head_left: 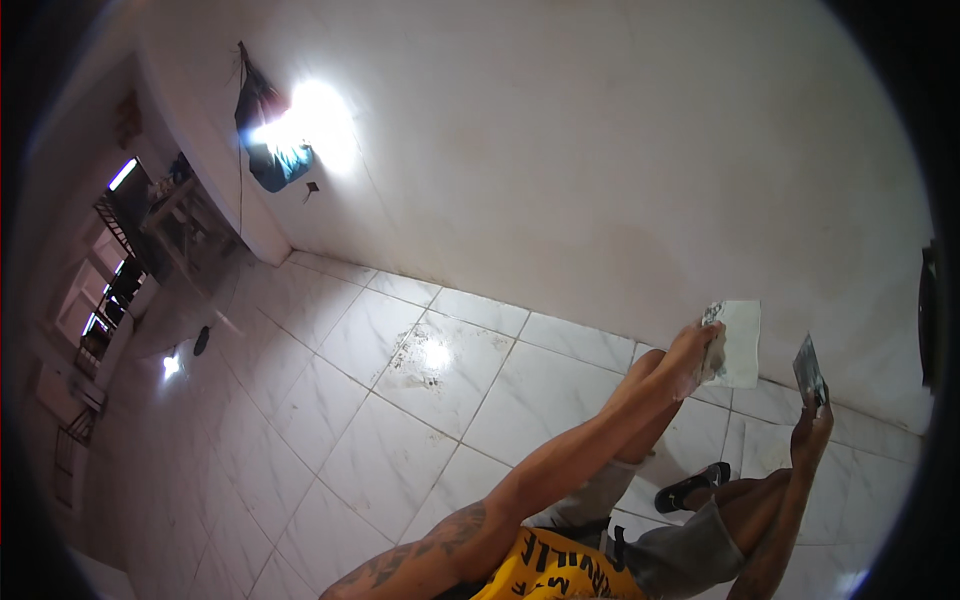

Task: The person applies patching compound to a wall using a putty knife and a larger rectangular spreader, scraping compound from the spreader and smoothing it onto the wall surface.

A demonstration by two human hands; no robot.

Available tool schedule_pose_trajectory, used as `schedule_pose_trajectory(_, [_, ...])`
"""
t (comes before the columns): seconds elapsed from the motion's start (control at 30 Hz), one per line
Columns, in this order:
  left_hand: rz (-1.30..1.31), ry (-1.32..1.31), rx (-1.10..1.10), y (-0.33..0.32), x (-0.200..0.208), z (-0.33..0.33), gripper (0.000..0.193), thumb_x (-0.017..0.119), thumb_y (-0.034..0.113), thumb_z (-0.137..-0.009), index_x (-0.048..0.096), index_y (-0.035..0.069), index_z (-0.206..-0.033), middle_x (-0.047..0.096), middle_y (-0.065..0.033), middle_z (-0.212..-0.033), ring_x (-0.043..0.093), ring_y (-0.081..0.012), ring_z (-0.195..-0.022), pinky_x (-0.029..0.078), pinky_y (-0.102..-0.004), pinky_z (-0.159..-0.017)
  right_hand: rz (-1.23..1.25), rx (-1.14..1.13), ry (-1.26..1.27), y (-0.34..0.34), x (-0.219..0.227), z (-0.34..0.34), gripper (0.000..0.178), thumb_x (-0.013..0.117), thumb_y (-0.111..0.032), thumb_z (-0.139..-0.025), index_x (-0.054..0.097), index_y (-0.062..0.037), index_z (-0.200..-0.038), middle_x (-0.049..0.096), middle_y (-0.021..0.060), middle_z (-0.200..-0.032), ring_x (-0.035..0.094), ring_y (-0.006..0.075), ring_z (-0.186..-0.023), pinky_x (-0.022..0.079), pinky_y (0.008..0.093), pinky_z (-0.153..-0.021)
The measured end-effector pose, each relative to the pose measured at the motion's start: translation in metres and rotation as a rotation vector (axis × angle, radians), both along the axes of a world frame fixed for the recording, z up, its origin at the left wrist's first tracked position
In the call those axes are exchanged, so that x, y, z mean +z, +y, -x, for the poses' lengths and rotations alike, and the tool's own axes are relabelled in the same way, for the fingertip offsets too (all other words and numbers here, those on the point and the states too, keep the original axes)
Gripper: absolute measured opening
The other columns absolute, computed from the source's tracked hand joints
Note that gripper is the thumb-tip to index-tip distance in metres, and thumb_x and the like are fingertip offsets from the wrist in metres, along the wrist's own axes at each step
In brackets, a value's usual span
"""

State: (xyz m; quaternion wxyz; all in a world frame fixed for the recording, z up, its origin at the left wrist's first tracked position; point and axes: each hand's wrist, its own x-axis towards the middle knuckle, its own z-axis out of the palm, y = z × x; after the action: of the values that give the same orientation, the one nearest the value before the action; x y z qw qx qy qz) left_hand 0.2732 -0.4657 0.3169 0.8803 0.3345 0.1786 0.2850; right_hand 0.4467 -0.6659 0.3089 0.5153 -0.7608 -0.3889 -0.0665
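My left hand (pixel 703 348) is stretched out to the right and closed on the edge of a pale, flat square plate (pixel 741 345). Greyish-white paste smears the plate's left side and my fingers. A little farther right, my right hand (pixel 814 417) is raised and wrapped round the lower end of a metal putty knife (pixel 806 365), its grey blade pointing up. Plate and blade are apart from each other. Both are held in front of the bottom of a pale plastered wall (pixel 600 170); whether either touches it I cannot tell.
White marbled tiles (pixel 400 450) cover the floor, with a dirty smear (pixel 415 355) near the wall. A dark bag (pixel 270 140) hangs on the wall beside a glaring lamp (pixel 322 125). Wooden staging (pixel 172 225) stands at the far left. My shoe (pixel 690 488) is beneath my arms.
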Motion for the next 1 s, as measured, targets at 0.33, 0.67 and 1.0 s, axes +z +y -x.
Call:
schedule_pose_trajectory(0.33, [-0.263,-0.047,-0.124,0.032,-0.046,-0.002,0.026,0.056,0.022,-0.087,0.052,0.004,-0.105,0.054,-0.0055,-0.087,0.053,-0.0152,-0.075,0.045,-0.028,-0.058,-0.094,0.044,-0.128,0.002,-0.005,0.005,0.034,0.042,-0.022,-0.097,0.054,-0.0006,-0.121,0.062,0.0106,-0.095,0.05,0.0132,-0.067,0.044,0.0269,-0.061])
schedule_pose_trajectory(0.67, [-1.04,0.228,0.201,0.044,-0.037,-0.013,0.049,0.059,0.009,-0.074,0.047,-0.004,-0.12,0.056,-0.01,-0.1,0.057,-0.0194,-0.088,0.051,-0.028,-0.073,-0.143,0.116,-0.148,-0.023,0.019,-0.017,0.037,0.045,0.004,-0.088,0.055,-0.0085,-0.122,0.059,0.0136,-0.119,0.06,0.0296,-0.101,0.05,0.0383,-0.084])
schedule_pose_trajectory(1.0, [-0.412,0.176,0.011,0.017,0.001,-0.022,0.029,0.049,0.029,-0.093,0.056,0.003,-0.105,0.05,-0.0034,-0.072,0.047,-0.0087,-0.058,0.034,-0.017,-0.046,-0.064,0.002,-0.116,-0.053,0.025,0.029,0.042,0.046,0.007,-0.084,0.053,-0.011,-0.122,0.059,0.0116,-0.118,0.06,0.0303,-0.104,0.051,0.0379,-0.085])
